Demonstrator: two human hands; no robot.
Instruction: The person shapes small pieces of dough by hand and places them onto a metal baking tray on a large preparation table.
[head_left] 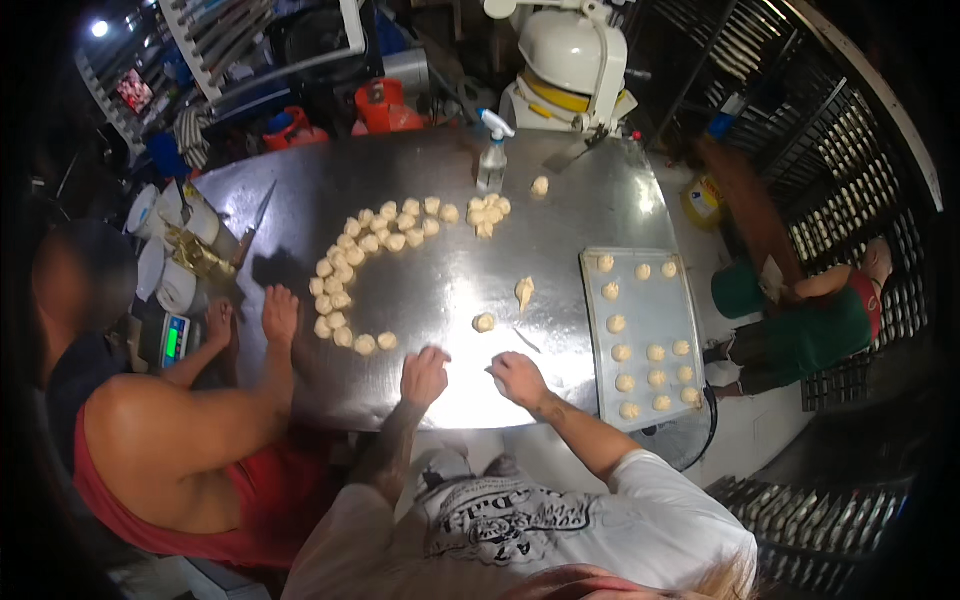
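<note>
Over the near edge of the steel table [420, 300], my left hand [425, 376] is closed with its fingers curled. A short gap to the right, my right hand [519, 380] is closed too, fingertips pinched together. Glare hides what either holds, if anything. Just beyond them sit a round dough ball [484, 322] and a longer, tapered dough piece [524, 293]. A thin pale strip [527, 342] lies near my right hand; I cannot make out what it is. Many dough balls [345, 272] form a curve on the left, with a small dough cluster [489, 212] farther back.
On the right, a baking tray [636, 300] holds shaped dough pieces. A spray bottle [491, 168], a scraper [573, 154] and a knife [263, 207] lie or stand farther off. At left, a co-worker's hand [280, 314] rests near a digital scale [175, 342]. Another person [820, 335] bends at right.
</note>
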